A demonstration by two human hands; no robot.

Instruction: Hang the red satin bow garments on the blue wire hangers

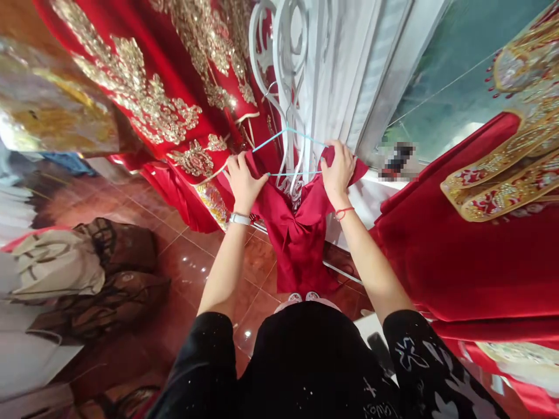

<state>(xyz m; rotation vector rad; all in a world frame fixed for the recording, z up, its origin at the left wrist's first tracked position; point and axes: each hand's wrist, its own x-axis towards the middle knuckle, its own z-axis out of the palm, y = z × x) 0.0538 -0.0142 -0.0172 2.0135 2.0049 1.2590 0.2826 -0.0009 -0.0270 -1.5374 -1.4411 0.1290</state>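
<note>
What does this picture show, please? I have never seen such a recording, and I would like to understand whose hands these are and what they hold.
There is no machine here. A person works with two bare hands, and the one picture comes from a camera worn on the head, looking forward and down. The left hand and right hand hold a red garment near its two shoulders, where it hangs on a light blue hanger. Behind it stands a white scrolled frame. Red and gold clothing hangs on the left and right. Below is a tiled floor, with brown and beige bundles to the left.
</note>
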